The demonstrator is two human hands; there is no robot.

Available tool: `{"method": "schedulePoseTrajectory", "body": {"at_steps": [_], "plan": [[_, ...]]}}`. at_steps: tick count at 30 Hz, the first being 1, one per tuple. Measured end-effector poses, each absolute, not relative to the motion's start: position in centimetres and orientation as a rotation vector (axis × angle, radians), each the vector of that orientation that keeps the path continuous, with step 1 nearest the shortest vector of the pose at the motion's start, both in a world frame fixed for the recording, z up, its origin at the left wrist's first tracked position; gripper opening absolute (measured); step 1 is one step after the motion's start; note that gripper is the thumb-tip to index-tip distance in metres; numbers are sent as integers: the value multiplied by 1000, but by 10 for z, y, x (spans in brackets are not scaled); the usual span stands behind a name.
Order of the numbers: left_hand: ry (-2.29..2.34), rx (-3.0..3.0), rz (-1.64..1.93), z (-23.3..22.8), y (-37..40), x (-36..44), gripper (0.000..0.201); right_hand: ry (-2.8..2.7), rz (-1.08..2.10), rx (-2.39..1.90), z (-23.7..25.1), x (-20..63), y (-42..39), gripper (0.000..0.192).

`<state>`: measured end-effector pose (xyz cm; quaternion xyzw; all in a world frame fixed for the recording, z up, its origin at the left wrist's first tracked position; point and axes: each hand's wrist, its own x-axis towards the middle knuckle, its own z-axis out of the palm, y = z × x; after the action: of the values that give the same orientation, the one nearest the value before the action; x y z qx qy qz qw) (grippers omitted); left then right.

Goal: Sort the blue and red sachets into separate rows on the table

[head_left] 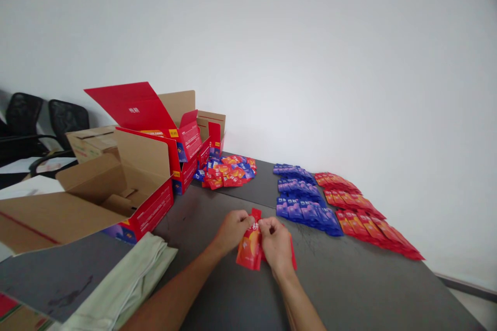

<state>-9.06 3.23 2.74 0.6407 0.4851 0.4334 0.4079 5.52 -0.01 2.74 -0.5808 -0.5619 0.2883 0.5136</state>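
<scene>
Holding a small bunch of red sachets (pixel 249 249) between both hands, I see my left hand (pixel 232 231) pinching the top edge from the left and my right hand (pixel 276 246) pinching it from the right, fingertips almost meeting. The sachets hang just above the desk (pixel 341 279), directly in front of me, long axis running away from me and tilted slightly right; both hands are equally near. How many are in the bunch I cannot tell, at least two. Beyond to the right lie three rows of blue sachets (pixel 303 199) and three rows of red ones (pixel 361 212), too overlapped to count. A mixed heap (pixel 229 170) sits further back beside several open cartons (pixel 147 186).
</scene>
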Motion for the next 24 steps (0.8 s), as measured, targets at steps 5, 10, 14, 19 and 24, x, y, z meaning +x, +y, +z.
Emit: {"method": "schedulePoseTrajectory", "body": {"at_steps": [5,10,14,19,24], "plan": [[1203,1544,1138,37,30,-100,32,-1321,933,-1334,30,54,-3,42],[1180,1427,1152,37,32,-107,35,-1328,970,-1310,29,53,-4,43],[1256,1471,1161,33,35,-107,36,-1312,956,-1309,27,52,-4,40],[1347,1469,1221,35,37,-112,39,-1333,1097,-1250,27,52,-5,34],[1153,1261,1061,30,43,-116,31,-1263,1055,-1279,20,50,-3,34]]}}
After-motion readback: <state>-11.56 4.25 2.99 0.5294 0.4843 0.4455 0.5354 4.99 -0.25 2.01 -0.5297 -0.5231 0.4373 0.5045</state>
